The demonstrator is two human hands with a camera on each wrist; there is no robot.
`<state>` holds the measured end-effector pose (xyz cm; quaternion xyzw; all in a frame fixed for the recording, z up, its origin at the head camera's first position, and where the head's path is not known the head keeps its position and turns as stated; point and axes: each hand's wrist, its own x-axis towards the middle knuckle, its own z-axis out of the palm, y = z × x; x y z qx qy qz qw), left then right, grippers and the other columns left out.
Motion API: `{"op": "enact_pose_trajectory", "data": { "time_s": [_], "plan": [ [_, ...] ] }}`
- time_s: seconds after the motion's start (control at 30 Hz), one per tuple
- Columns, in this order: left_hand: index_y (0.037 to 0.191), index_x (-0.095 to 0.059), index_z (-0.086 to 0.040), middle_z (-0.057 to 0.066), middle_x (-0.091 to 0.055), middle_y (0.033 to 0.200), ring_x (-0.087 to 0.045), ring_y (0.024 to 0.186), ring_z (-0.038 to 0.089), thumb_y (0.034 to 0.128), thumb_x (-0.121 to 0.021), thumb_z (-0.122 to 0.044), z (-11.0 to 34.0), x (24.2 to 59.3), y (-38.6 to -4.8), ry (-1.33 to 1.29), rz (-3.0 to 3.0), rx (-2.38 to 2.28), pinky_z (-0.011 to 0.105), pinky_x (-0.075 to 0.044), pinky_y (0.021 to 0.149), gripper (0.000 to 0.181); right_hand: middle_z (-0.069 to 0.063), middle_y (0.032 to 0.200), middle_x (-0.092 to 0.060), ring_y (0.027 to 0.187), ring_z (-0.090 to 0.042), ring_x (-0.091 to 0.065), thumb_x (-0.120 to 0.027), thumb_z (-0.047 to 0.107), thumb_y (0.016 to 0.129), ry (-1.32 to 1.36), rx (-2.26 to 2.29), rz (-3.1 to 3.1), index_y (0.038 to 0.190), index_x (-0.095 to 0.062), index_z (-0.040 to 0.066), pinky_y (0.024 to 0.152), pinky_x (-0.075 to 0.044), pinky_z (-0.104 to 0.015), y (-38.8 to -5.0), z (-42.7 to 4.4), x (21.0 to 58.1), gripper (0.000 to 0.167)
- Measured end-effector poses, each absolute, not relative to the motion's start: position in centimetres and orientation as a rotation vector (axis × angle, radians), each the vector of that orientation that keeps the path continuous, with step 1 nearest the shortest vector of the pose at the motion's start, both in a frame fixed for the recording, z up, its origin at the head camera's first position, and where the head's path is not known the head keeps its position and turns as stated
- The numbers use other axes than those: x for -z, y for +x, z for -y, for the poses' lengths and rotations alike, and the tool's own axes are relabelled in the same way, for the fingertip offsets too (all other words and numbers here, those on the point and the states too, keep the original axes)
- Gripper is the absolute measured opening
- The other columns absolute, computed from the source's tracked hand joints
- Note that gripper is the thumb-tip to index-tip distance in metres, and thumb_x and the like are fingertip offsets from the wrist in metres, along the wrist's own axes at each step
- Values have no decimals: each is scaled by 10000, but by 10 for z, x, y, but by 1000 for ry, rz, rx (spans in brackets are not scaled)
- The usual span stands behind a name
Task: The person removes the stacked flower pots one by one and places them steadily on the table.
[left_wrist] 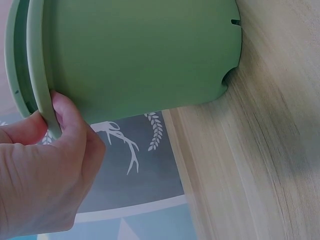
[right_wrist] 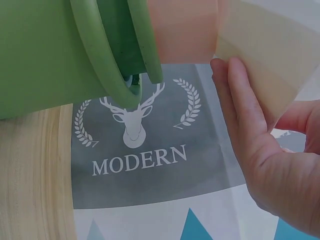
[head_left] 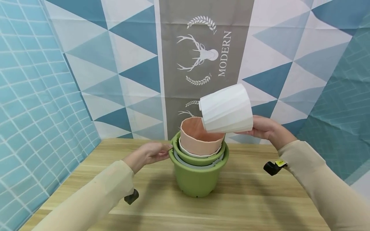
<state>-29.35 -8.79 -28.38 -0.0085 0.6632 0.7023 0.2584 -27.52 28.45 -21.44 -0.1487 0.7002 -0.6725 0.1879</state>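
Note:
A large green flowerpot (head_left: 196, 179) stands upright on the table with several smaller pots nested in it. Topmost in the stack is a peach pot (head_left: 199, 147), its open mouth facing up. My left hand (head_left: 151, 152) pinches the green rim on the left side; in the left wrist view thumb and fingers (left_wrist: 70, 117) lie on either side of it. A white ribbed flowerpot (head_left: 228, 109) is tilted on its side above the peach pot, its base toward the left. My right hand (head_left: 264, 128) holds that white pot near its right end, the thumb partly hidden.
Under the stack is a wood-grain table (head_left: 242, 205). A patterned cloth backdrop (head_left: 136, 80) with a deer print rises behind it, and blue tile-patterned sheeting (head_left: 37, 96) stands at the left. Between the outer green pot and the inner ones, a grey rim (head_left: 185, 163) shows.

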Motion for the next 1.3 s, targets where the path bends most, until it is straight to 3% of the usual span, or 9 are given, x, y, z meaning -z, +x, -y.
{"op": "enact_pose_trajectory", "data": {
  "time_s": [0.57,1.13,1.3],
  "plan": [
    [1356,-364,117,117,-465,1104,-563,856,100,989,-452,-1,90,282,-293,-32,-1811,-1899,115,-583,708,396,86,1049,-683,995,-61,-684,-563,182,973,-428,1908,-1996,1070,-648,298,867,-617,-232,-276,-281,216,173],
    [1367,-354,125,109,-479,1083,-572,822,90,988,-453,-2,90,285,-294,-50,-1818,-1909,110,-584,693,412,18,1112,-683,1039,-132,-689,-512,178,999,-443,1933,-1867,1176,-569,236,904,-608,-288,-276,-277,216,194],
    [1372,-351,127,104,-484,1080,-572,823,91,985,-453,6,89,284,-293,-60,-1827,-1908,112,-584,693,418,42,1113,-686,1047,-124,-686,-583,229,961,-492,1922,-1854,1178,-569,256,909,-604,-289,-277,-279,220,219]
  ]
}}
